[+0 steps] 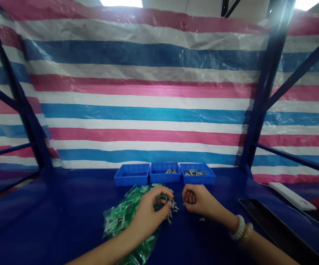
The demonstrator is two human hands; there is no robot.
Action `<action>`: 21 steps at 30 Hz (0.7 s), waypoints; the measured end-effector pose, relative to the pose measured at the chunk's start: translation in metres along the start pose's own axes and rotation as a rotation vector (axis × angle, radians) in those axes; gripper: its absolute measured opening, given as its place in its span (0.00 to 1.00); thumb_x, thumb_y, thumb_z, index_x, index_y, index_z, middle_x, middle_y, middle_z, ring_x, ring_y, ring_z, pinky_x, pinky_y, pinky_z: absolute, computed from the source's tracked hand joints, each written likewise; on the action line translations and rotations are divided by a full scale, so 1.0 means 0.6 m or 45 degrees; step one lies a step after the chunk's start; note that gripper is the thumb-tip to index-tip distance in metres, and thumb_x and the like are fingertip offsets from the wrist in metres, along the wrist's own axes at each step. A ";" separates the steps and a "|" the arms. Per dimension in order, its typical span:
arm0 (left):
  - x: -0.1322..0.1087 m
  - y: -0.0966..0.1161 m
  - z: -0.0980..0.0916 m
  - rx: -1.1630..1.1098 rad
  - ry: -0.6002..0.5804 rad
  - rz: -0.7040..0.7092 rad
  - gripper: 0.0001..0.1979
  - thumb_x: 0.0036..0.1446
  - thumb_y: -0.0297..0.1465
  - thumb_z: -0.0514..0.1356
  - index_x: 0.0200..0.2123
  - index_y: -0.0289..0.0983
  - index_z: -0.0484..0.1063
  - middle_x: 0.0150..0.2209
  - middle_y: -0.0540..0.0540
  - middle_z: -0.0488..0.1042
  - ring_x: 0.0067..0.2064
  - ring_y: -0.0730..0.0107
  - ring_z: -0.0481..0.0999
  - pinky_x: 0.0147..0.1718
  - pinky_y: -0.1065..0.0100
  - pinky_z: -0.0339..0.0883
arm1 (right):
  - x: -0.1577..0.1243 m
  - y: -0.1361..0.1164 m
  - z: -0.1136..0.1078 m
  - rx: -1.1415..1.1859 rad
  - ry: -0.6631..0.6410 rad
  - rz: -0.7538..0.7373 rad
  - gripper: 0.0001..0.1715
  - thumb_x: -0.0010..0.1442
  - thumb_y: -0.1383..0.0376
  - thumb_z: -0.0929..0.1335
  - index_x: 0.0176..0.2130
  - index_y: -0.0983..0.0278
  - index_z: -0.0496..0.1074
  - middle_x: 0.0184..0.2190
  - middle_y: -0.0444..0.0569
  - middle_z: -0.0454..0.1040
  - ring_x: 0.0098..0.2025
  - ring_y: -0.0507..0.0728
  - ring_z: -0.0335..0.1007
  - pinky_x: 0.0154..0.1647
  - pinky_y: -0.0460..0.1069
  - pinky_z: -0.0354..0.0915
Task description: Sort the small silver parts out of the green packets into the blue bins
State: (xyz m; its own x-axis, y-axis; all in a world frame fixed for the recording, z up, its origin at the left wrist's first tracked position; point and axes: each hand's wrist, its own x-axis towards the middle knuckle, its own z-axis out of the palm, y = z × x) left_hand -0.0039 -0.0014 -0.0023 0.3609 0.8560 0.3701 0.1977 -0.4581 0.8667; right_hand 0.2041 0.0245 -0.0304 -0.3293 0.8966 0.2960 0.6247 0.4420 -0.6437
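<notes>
My left hand (150,210) rests on a pile of clear green plastic bags (121,217) on the blue table, its fingers curled over a small heap of little grey metal parts (173,209). My right hand (196,200) sits just to the right of that heap, fingers curled into a loose fist; what it holds is hidden. A white bead bracelet (239,228) is on the right wrist. Three small blue bins stand behind the hands: the left bin (132,178) looks empty, the middle bin (165,177) holds a few parts, the right bin (196,178) holds more.
A striped pink, white and blue tarp (148,92) hangs behind the table. Dark blue rack posts (261,103) stand on both sides. A black tray (275,228) and a white flat object (292,195) lie at the right.
</notes>
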 end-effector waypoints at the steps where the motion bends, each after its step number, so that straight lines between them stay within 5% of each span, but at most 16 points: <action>1: 0.001 0.000 0.000 -0.076 0.017 -0.063 0.05 0.51 0.25 0.60 0.33 0.37 0.73 0.38 0.43 0.75 0.43 0.61 0.75 0.38 0.65 0.67 | 0.000 -0.008 0.002 0.078 0.037 -0.028 0.08 0.48 0.73 0.68 0.32 0.65 0.68 0.26 0.43 0.70 0.27 0.50 0.66 0.28 0.44 0.64; 6: -0.004 0.002 0.007 -0.563 0.049 -0.347 0.10 0.51 0.34 0.65 0.36 0.36 0.73 0.30 0.48 0.75 0.32 0.71 0.74 0.37 0.69 0.67 | -0.016 -0.061 0.014 0.630 0.198 -0.288 0.10 0.53 0.70 0.70 0.39 0.64 0.70 0.31 0.45 0.72 0.33 0.52 0.70 0.35 0.47 0.68; 13: -0.015 0.003 0.014 -1.029 -0.022 -0.563 0.11 0.50 0.32 0.69 0.34 0.34 0.73 0.31 0.47 0.74 0.35 0.72 0.75 0.42 0.67 0.69 | -0.027 -0.074 0.025 0.753 0.252 -0.275 0.06 0.52 0.71 0.72 0.32 0.63 0.72 0.31 0.45 0.72 0.33 0.52 0.68 0.36 0.47 0.66; 18: -0.015 -0.002 0.011 -1.116 -0.016 -0.614 0.12 0.47 0.28 0.70 0.34 0.33 0.72 0.30 0.47 0.74 0.34 0.73 0.75 0.43 0.68 0.69 | -0.027 -0.074 0.024 0.767 0.181 -0.278 0.05 0.54 0.69 0.72 0.34 0.62 0.72 0.34 0.46 0.71 0.37 0.53 0.68 0.38 0.48 0.65; 21: -0.013 -0.001 0.011 -1.027 0.024 -0.512 0.14 0.46 0.28 0.70 0.36 0.35 0.71 0.32 0.48 0.75 0.36 0.73 0.76 0.42 0.70 0.68 | -0.028 -0.077 0.026 0.933 0.113 -0.190 0.13 0.58 0.62 0.71 0.43 0.61 0.70 0.38 0.47 0.70 0.38 0.53 0.68 0.39 0.48 0.67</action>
State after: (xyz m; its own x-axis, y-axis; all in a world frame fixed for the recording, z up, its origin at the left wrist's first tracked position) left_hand -0.0010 -0.0093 -0.0078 0.3862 0.9223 -0.0127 -0.3962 0.1783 0.9007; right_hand 0.1700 -0.0116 -0.0166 -0.2961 0.8412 0.4525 -0.0632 0.4555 -0.8880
